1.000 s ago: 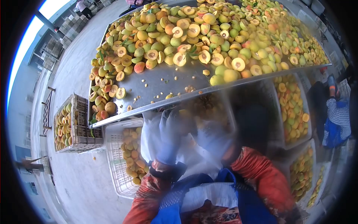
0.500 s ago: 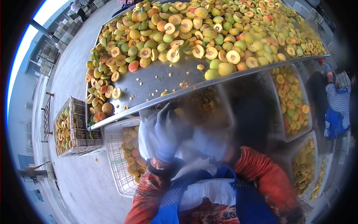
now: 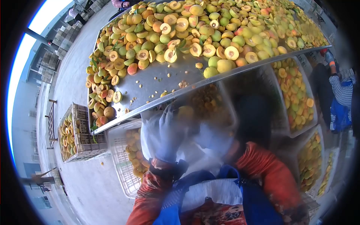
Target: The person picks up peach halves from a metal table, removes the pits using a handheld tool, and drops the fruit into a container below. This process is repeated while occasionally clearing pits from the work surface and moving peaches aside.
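Observation:
My left hand (image 3: 168, 129), in a pale blue glove, is raised just under the front edge of the metal table (image 3: 161, 80). Its fingers curl around a yellow peach (image 3: 186, 111). My right hand (image 3: 214, 140), also gloved, sits close beside it, lower and to the right, behind a blurred haze. I cannot tell what it holds. Both red patterned sleeves and a blue apron fill the bottom of the view. A white plastic bag (image 3: 150, 131) hangs behind the hands.
The table is heaped with whole and halved peaches (image 3: 210, 33), with loose pits near its front edge. White crates of peach halves stand at left (image 3: 118, 165) and right (image 3: 300, 123). A grey crate (image 3: 80, 140) sits further left. A person in a checked sleeve (image 3: 343, 92) works at right.
Both hands stay in nearly the same place under the table edge. The view has tilted slightly, so the table sits a little higher in the picture.

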The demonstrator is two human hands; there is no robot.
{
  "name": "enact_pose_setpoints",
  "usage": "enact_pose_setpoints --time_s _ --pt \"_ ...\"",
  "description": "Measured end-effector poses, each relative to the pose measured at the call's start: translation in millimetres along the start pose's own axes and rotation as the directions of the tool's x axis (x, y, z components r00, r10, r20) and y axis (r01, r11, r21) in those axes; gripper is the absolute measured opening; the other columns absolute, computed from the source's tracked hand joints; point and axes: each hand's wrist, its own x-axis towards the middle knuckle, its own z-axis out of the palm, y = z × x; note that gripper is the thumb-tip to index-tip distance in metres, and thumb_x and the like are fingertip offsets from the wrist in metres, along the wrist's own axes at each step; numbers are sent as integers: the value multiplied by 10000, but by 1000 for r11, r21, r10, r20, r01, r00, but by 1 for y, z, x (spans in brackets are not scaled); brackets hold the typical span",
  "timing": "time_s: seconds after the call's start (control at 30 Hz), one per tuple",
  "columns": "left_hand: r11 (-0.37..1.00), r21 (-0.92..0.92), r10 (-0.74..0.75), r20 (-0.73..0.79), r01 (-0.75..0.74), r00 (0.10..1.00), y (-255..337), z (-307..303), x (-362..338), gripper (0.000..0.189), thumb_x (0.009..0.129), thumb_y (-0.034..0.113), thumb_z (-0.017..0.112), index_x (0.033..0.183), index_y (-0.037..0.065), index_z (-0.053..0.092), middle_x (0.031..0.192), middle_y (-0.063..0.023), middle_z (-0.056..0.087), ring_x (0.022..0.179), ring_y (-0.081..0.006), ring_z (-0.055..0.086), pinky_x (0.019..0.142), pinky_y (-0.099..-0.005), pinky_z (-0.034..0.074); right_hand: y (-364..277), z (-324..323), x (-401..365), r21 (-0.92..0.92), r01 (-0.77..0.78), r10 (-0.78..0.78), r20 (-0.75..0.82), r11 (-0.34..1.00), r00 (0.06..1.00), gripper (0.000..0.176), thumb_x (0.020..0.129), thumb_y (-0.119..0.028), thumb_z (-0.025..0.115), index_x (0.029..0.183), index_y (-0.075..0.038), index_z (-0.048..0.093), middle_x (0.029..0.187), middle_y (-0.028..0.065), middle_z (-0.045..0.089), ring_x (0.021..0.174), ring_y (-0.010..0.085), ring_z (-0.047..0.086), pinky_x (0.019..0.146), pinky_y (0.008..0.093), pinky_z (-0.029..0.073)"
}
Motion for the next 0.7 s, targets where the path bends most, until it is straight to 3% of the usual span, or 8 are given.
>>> enact_pose_setpoints --time_s 0.07,0.17,0.23,0.27,0.33,0.43,0.53,0.7 --pt "582 -648 -445 252 491 860 10 -3 7 345 891 288 482 1061 13 599 932 -88 638 833 -171 585 777 -304 448 -5 -14 -5 -30 -55 57 74 998 996 221 776 -215 583 908 -44 625 778 166 620 750 332 604 663 384 471" --pt "775 -465 -373 208 427 904 11 -9 14 416 914 326 434 1094 -21 577 949 -77 633 854 -141 557 800 -279 429 -2 -16 -10 356 42 -103 153 933 983 169 784 -200 584 882 -70 632 717 121 615 680 290 592 630 355 466" --pt "712 -540 -402 210 449 891 9 -5 9 411 916 309 440 1086 -42 568 951 -92 634 862 -146 565 796 -270 434 6 -8 -6 129 686 -691 -11 716 723 116 784 -156 583 862 -87 634 696 76 603 625 237 571 604 326 456" --pt "727 -505 -408 225 464 885 8 -2 7 398 916 299 443 1077 -42 571 948 -91 634 860 -143 566 789 -268 438 9 -9 -8 131 686 -690 -11 716 723 116 784 -156 583 862 -87 634 696 76 603 625 237 571 604 326 456" --pt "847 -355 -346 198 396 917 6 3 7 377 915 286 459 1061 -41 577 945 -94 632 841 -139 575 760 -270 456 -1 -28 -10 436 -252 -7 511 864 860 132 767 -118 592 889 -84 628 731 63 604 654 209 578 618 322 457" --pt "809 -399 -356 250 431 900 4 2 14 358 903 273 484 1054 -37 581 926 -95 629 797 -142 578 727 -271 464 -7 -39 -20 316 503 -578 225 805 784 160 779 -85 584 936 -66 608 805 71 593 685 165 577 640 298 466" --pt "415 -677 -455 424 608 783 3 0 18 336 895 234 497 1077 -40 563 876 -96 624 767 -157 579 691 -269 465 -3 -41 -17 287 648 -698 124 706 705 317 814 -32 536 1124 7 483 1036 89 562 954 156 544 864 309 430" --pt "590 -599 -462 300 542 835 -55 42 -6 374 900 306 477 1067 -20 554 826 -88 610 720 -188 591 633 -289 484 8 -21 -12 784 210 -370 26 584 929 161 803 -56 575 955 -4 576 900 76 575 708 112 573 639 229 469"
